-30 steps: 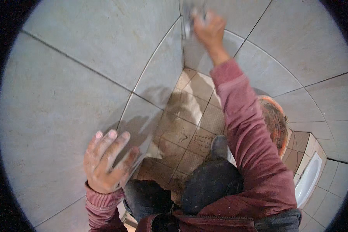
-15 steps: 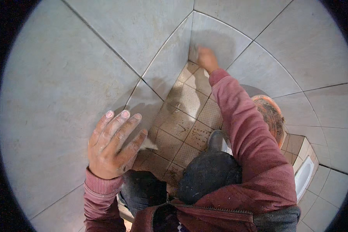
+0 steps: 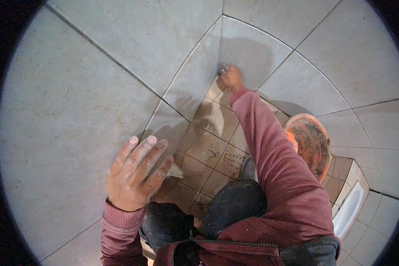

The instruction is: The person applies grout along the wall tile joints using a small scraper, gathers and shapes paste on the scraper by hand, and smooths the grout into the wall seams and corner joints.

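Observation:
My right hand [image 3: 231, 79] is down in the corner where two grey tiled walls [image 3: 241, 48] meet the floor. Its fingers are closed round a small dark grey lump [image 3: 222, 68], pressed at the foot of the corner joint; its kind is too small to tell. Nearer to me, my left hand [image 3: 135, 175] holds nothing. Its dusty fingers are stretched out beside the left wall [image 3: 88, 124], and I cannot tell whether they touch it.
The floor of small beige tiles [image 3: 215, 150] has wet marks and smudges. An orange bucket [image 3: 310, 144], dirty inside, stands right of my right arm. Further right is a tiled ledge by a white basin [image 3: 348, 210]. My knees and a boot [image 3: 249, 168] are below.
My right hand has shifted slightly down and left in the corner, and the grey lump in it now shows. The left hand sits slightly lower and further right in view, fingers still spread.

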The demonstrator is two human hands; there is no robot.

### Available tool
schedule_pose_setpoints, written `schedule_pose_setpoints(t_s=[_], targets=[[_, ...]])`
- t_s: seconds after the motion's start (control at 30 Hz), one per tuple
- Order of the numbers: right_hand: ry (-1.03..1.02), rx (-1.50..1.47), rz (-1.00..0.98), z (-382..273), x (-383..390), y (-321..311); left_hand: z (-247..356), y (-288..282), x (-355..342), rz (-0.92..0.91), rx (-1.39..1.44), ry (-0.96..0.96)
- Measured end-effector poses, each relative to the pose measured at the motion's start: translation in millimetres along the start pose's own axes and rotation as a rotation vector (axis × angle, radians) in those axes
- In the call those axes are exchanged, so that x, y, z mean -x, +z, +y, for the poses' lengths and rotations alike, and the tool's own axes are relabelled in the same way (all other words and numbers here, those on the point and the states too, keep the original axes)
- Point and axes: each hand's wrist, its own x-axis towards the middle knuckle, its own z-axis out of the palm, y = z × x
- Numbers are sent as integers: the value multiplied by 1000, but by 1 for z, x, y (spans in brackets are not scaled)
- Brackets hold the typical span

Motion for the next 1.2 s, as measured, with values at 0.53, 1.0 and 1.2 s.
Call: schedule_pose_setpoints(t_s=[0.53, 1.0, 1.2], targets=[[-252, -109, 414, -77, -31, -132, 0, 1, 2, 30, -23, 9], [-352, -4, 385, -52, 4, -78, 0, -1, -1, 38, 27, 23], [-175, -378, 589, -64, -18, -85, 1, 0, 2, -18, -10, -10]])
